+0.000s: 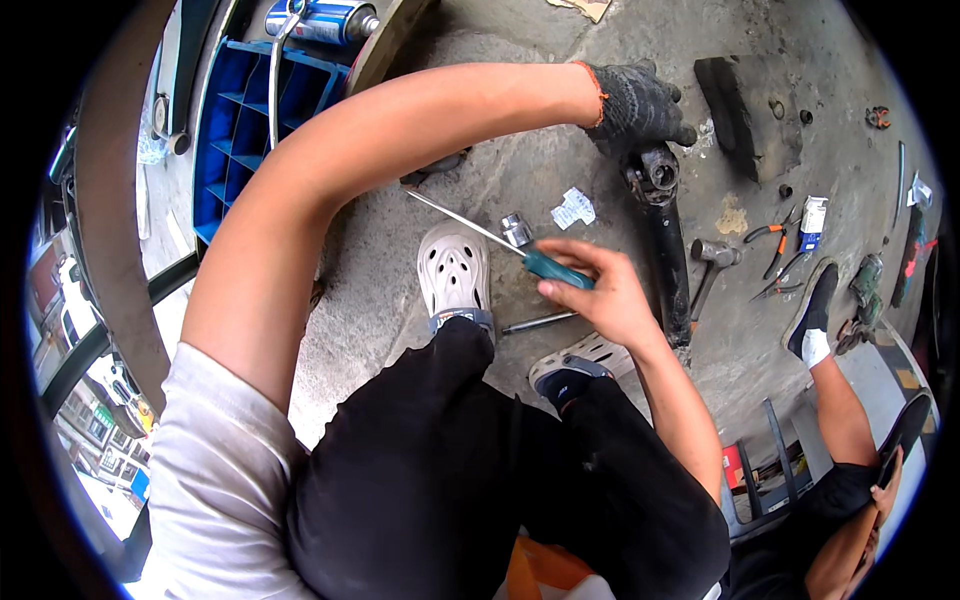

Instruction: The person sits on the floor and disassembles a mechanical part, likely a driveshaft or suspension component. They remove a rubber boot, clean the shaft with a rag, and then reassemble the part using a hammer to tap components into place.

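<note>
My left hand [640, 108], in a dark knit glove with an orange cuff edge, grips the top end of a black drive shaft [668, 260]. The shaft stands tilted, with a greasy universal joint [655, 172] just below the glove. Bare and closed, my right hand [612, 290] holds a screwdriver [555, 270] by its green handle. Its long thin blade points to the upper left, apart from the shaft. Close to the blade, a shiny metal socket [516, 230] is on the concrete, and a crumpled printed paper [573, 208] lies beyond it.
A hammer [712, 262], orange-handled pliers [772, 240] and a small box [812, 222] lie right of the shaft. A dark block [728, 118] is farther off. A blue divided bin [240, 130] and spray can [325, 20] are at left. Another person's leg [845, 410] extends at right.
</note>
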The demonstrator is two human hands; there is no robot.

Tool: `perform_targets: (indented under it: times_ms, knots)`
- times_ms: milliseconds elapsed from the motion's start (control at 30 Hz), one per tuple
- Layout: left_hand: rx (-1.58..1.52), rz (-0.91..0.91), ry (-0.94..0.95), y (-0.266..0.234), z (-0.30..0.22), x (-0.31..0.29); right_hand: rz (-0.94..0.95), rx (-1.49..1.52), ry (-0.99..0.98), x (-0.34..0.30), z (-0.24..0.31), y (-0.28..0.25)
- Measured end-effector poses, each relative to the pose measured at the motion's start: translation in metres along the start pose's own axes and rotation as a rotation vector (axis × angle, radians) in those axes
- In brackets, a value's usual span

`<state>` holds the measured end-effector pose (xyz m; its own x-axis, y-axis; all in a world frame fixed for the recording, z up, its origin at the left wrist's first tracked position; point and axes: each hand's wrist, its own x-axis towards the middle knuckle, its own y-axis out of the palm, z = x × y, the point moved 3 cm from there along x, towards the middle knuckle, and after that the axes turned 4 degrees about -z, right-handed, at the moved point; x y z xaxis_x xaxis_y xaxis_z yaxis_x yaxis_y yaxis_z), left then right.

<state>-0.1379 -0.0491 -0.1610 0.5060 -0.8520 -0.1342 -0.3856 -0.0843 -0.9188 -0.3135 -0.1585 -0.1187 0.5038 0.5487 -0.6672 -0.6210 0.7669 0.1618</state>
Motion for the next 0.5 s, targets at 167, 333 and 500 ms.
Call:
perform_targets:
  times_ms: [167, 333, 500]
  knots:
    - [-0.008, -0.049, 0.022, 0.000, -0.001, 0.008, 0.106, 0.158, 0.227, 0.053, -0.037, 0.018]
    - [-0.032, -0.053, 0.023, 0.003, 0.000, 0.003, 0.038, 0.163, 0.264, 0.049, -0.062, 0.022]
    - [-0.022, -0.007, 0.003, -0.004, -0.002, 0.007, -0.029, 0.257, 0.285, 0.033, -0.080, 0.010]
